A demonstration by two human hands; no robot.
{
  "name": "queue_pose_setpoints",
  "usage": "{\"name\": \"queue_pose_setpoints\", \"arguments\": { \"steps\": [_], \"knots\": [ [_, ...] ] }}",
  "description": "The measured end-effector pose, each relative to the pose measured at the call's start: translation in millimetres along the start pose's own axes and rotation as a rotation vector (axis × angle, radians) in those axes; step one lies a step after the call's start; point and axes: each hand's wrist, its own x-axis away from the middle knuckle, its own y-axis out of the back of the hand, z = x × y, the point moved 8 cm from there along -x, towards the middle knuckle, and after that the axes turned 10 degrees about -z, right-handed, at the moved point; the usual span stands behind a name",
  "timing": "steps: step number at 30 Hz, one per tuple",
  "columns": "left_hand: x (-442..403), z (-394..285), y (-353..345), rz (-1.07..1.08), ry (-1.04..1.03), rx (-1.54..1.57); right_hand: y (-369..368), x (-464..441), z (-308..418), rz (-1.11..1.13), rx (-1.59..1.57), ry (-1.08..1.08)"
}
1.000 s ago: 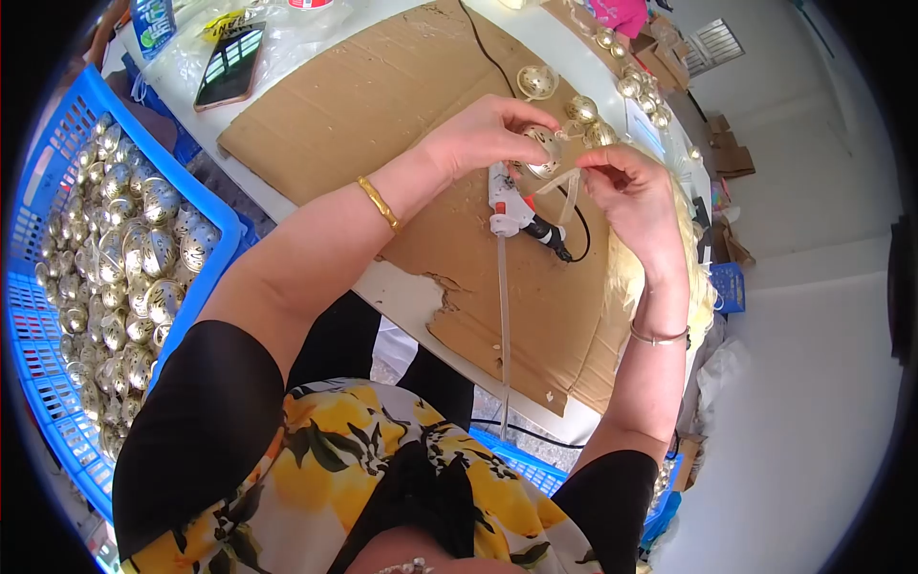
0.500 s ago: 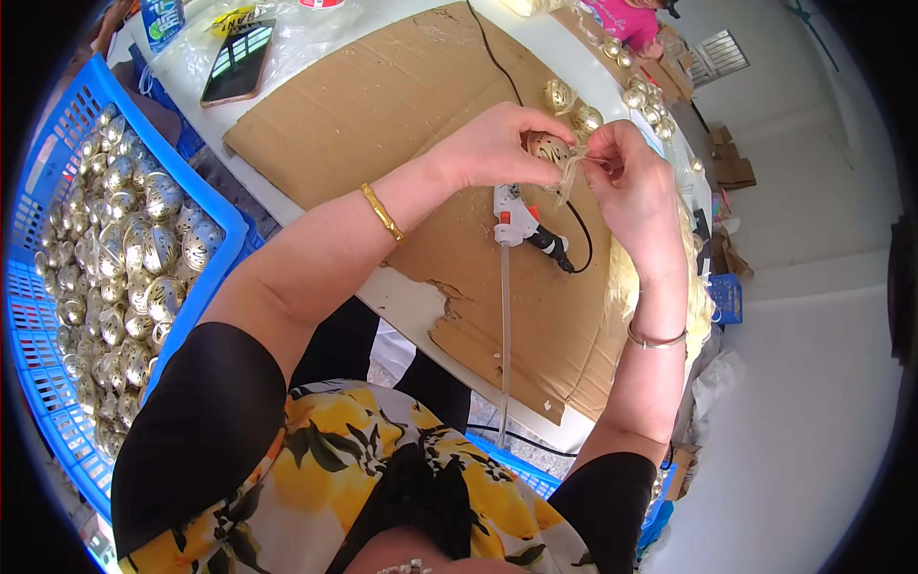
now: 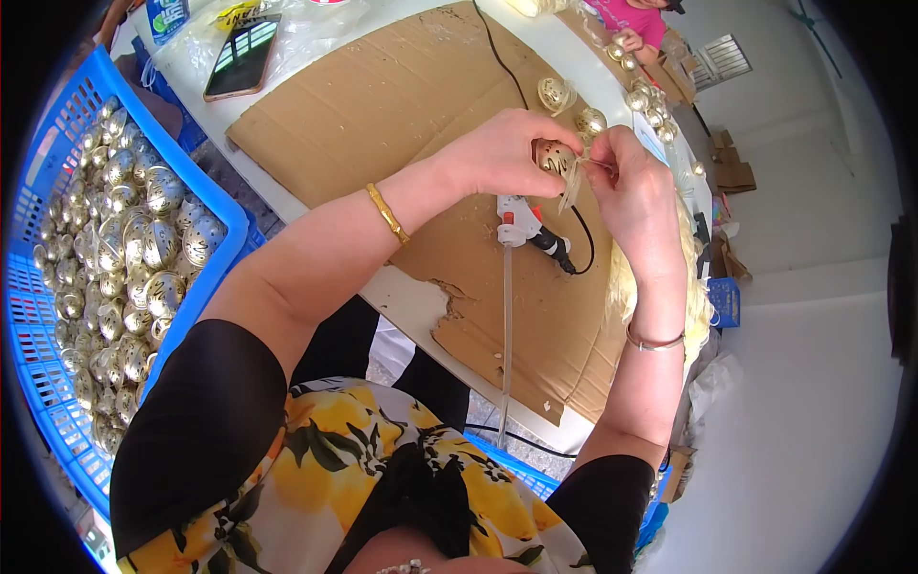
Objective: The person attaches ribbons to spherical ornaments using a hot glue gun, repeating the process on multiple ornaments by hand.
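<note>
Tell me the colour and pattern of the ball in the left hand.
The ball is pale gold with dark markings, seen best in the head view.

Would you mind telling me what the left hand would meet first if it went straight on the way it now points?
Beyond the patterned ball it holds, the left hand would probably meet the pale ribbon first, then the right hand, though depth is hard to judge here.

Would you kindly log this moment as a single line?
Left hand: holds patterned ball | Right hand: pinches pale ribbon beside ball | Glue gun: lies on cardboard
</note>
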Motion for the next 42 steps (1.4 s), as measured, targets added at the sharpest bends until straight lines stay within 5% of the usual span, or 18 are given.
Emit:
{"name": "queue_pose_setpoints", "arguments": {
  "steps": [28, 33, 38, 42],
  "knots": [
    [-2, 8, -1, 0.007, 0.035, 0.032, 11, 3, 20, -0.137, 0.36, 0.237],
    [-3, 9, 1, -0.062, 0.015, 0.038, 30, 10, 10, -0.384, 0.12, 0.147],
    [1, -24, 16, -0.364, -0.427, -0.164, 22, 35, 0, -0.336, 0.012, 0.041],
    [5, -33, 18, -0.418, -0.515, -0.234, 1, 43, -6, -0.234, -0.048, -0.021]
  ]
}}
